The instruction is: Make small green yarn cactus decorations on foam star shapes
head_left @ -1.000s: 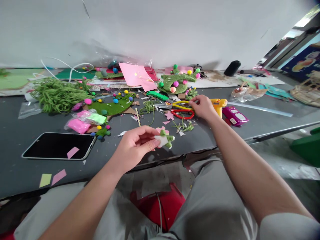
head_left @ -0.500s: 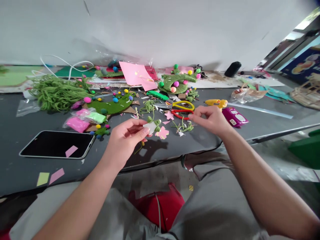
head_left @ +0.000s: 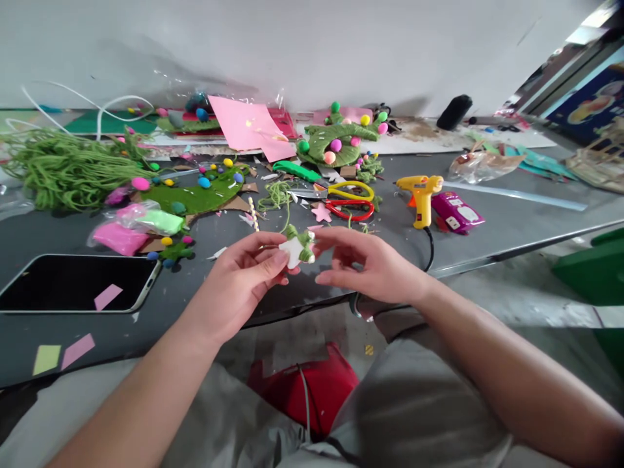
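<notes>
Between thumb and fingers, my left hand [head_left: 251, 273] pinches a small white star-shaped piece [head_left: 294, 251] partly wrapped in green yarn. My right hand [head_left: 368, 263] is just right of the piece, thumb and fingers apart, with its fingertips close to the yarn-wrapped edge. A strand of green yarn [head_left: 277, 196] runs from the piece up to a loose tangle on the table. Scissors with yellow and red handles [head_left: 350, 199] lie beyond my right hand. Near them is a pink paper star [head_left: 321, 212].
A yellow glue gun [head_left: 423, 198] with a black cord and a purple packet [head_left: 457, 213] lie at right. A phone [head_left: 78, 283], clay bags [head_left: 121, 238] and green yarn bundle [head_left: 73, 170] are at left. Behind are decorated green shapes [head_left: 341, 144] and pink paper [head_left: 251, 127].
My right hand has moved left and down from beside the scissors to the held piece, opening its fingers. The glue gun is now uncovered. The view has shifted slightly right.
</notes>
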A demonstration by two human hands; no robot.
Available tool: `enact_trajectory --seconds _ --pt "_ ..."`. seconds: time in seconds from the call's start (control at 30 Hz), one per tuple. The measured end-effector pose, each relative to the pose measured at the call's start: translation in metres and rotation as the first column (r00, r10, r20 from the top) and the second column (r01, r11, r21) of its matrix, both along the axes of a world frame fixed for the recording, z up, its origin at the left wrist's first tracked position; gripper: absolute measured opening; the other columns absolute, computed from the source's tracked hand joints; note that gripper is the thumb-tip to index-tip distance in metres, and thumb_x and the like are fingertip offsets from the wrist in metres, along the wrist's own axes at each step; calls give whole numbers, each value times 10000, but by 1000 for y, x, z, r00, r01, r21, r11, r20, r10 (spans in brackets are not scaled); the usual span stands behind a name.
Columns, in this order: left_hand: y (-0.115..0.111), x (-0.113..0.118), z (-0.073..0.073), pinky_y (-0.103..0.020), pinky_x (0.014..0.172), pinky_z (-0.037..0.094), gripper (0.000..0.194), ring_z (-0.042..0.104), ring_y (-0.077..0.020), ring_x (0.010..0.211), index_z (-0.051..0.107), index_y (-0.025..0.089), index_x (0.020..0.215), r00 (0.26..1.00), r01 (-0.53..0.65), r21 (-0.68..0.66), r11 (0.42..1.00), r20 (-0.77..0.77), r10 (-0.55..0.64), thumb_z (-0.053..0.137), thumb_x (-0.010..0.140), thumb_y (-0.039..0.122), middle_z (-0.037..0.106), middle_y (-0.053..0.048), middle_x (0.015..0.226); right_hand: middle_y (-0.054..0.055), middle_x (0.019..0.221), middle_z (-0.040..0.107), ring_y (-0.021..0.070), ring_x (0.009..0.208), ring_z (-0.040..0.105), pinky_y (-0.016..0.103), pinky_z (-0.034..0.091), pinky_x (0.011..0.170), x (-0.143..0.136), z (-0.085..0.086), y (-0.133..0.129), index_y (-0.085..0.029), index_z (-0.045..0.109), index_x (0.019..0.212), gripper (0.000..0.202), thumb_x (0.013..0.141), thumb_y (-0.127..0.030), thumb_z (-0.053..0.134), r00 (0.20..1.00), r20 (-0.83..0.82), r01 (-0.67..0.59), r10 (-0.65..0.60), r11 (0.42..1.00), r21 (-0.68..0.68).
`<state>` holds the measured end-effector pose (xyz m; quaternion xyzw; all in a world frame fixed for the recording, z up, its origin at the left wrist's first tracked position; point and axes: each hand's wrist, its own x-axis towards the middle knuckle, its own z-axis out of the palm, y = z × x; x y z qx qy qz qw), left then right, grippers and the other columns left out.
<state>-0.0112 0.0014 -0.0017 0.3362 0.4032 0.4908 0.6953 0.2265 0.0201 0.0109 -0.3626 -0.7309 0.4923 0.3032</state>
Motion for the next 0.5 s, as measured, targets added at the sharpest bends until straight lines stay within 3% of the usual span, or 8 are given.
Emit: enact_trajectory --seconds 0.1,0.17,0.27,0.4,0.5 --pt "0 2 -3 -148 612 598 215 719 -96 675 811 254 916 1000 1 -4 1000 -15 -1 924 736 225 772 17 795 -15 773 688 119 638 547 260 443 581 -2 -1 0 -232 753 1010 164 942 -372 702 996 87 -10 4 998 59" --pt "0 2 -5 -150 609 598 213 722 -99 670 811 249 919 1000 0 -7 1000 -26 0 924 739 235 770 14 793 -17 745 667 116 640 535 259 422 584 1 0 2 -215 741 927 183 976 -368 653 990 131 34 -47 994 99" --pt "1 2 -7 -149 603 594 210 735 -104 675 813 257 921 1000 1 -2 1000 -17 -1 922 743 235 768 20 781 -31 679 594 105 592 471 266 384 568 15 1 14 -207 700 864 219 984 -383 648 955 168 217 -244 962 166" --pt "2 2 -10 -156 628 599 208 737 -102 689 814 258 932 1000 22 23 1000 -15 -21 914 753 225 770 29 787 -32 550 470 102 524 383 289 301 528 45 0 36 -209 555 608 448 983 -432 656 807 141 530 -573 809 256" --pt "1 2 -12 -167 642 607 225 735 -105 696 815 255 942 1000 29 29 999 -10 -29 920 745 225 765 28 773 -23 533 486 106 519 391 300 301 530 65 -4 47 -212 559 568 481 954 -461 699 740 84 616 -668 722 316"
